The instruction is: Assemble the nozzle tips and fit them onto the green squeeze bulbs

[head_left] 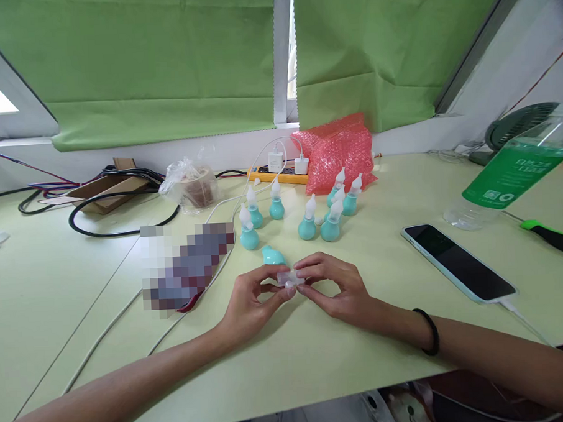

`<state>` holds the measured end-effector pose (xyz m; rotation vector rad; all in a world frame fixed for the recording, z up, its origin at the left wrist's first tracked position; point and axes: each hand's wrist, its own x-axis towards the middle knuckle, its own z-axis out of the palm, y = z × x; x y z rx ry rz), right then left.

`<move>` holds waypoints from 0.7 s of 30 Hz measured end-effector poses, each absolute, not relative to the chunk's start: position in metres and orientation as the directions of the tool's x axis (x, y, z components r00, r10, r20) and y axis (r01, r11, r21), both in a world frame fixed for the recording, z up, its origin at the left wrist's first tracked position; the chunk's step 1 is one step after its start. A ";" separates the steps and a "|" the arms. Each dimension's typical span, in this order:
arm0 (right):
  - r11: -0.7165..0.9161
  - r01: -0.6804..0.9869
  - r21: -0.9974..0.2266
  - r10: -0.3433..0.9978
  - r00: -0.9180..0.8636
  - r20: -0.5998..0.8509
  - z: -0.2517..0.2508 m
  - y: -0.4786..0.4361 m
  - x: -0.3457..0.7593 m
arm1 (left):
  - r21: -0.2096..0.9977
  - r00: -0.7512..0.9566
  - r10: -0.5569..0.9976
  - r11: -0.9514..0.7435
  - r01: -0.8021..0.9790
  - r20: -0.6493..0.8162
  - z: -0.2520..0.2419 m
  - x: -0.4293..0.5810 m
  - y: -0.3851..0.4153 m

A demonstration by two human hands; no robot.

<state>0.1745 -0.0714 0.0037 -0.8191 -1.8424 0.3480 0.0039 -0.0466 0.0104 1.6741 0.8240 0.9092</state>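
Between my two hands, just above the table, is a small translucent plastic piece (287, 278). My left hand (257, 302) pinches its left end, and my right hand (335, 283) grips the right end with thumb and fingers. The fingertips cover part of it. Right behind the left fingers a turquoise rubber bulb (273, 255) lies on its side. Farther back stand several turquoise bulbs with clear pointed tips, among them one on the left (249, 231), one in the middle (307, 219) and one on the right (331, 221).
A blurred-out phone-shaped thing (191, 268) lies left, a charging phone (458, 262) right. Behind are a pink bubble-wrap bag (339, 152), a power strip (280, 175) and wrapped tape (196, 188). A green-labelled bottle (517, 169) and a green-black handle (553, 236) are right. White cables cross the table.
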 end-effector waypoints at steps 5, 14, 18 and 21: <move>0.765 0.403 -0.502 0.612 -0.210 0.763 0.006 -0.069 0.175 | 0.957 0.482 0.857 -0.267 0.116 0.180 0.011 0.004 -0.046; 0.793 0.390 -0.468 0.577 -0.232 0.783 0.006 -0.072 0.175 | 0.962 0.510 0.843 -0.256 0.099 0.172 0.010 0.001 -0.047; 0.803 0.384 -0.456 0.561 -0.230 0.795 0.006 -0.072 0.175 | 0.965 0.513 0.838 -0.254 0.069 0.184 0.009 0.000 -0.047; 0.794 0.381 -0.474 0.576 -0.223 0.786 0.006 -0.072 0.175 | 0.970 0.518 0.839 -0.235 0.062 0.170 0.011 0.000 -0.046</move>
